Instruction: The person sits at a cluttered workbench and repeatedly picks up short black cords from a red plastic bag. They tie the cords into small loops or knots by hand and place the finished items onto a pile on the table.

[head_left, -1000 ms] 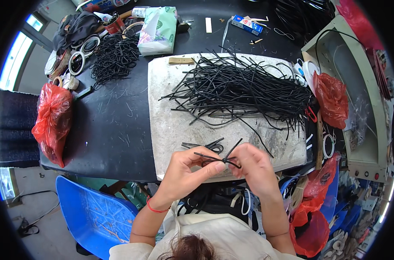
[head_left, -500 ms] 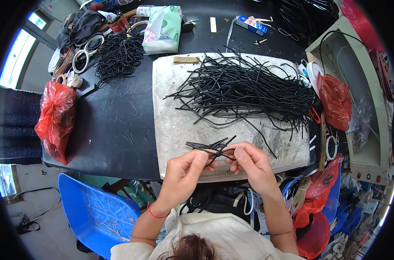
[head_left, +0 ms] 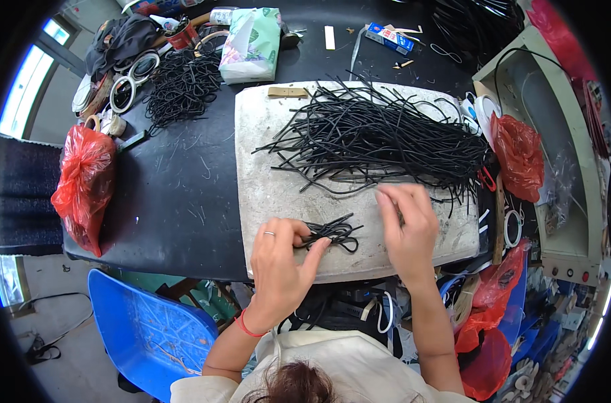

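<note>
My left hand (head_left: pixel 278 258) pinches a small bundle of looped black cords (head_left: pixel 337 234) between thumb and fingers, low over the white board (head_left: pixel 268 181). My right hand (head_left: pixel 411 225) is at the near edge of a large heap of loose black cords (head_left: pixel 386 134). Its thumb and fingertips close on one cord of that heap; the rest of that strand is hidden by the hand. The heap spreads across the far half of the board, with its ends fanned toward the left.
A tan strip (head_left: pixel 287 93) lies at the board's far edge. Tangled black cords (head_left: pixel 181 91), a tissue pack (head_left: pixel 250 47) and a red plastic bag (head_left: pixel 85 185) are on the dark table. A blue bin (head_left: pixel 151 329) stands below left. Another red bag (head_left: pixel 518 154) hangs at the right.
Both hands held the looped bundle before. Now my left hand alone holds it, lower and slightly left, while my right hand has let go and moved up and right to the heap.
</note>
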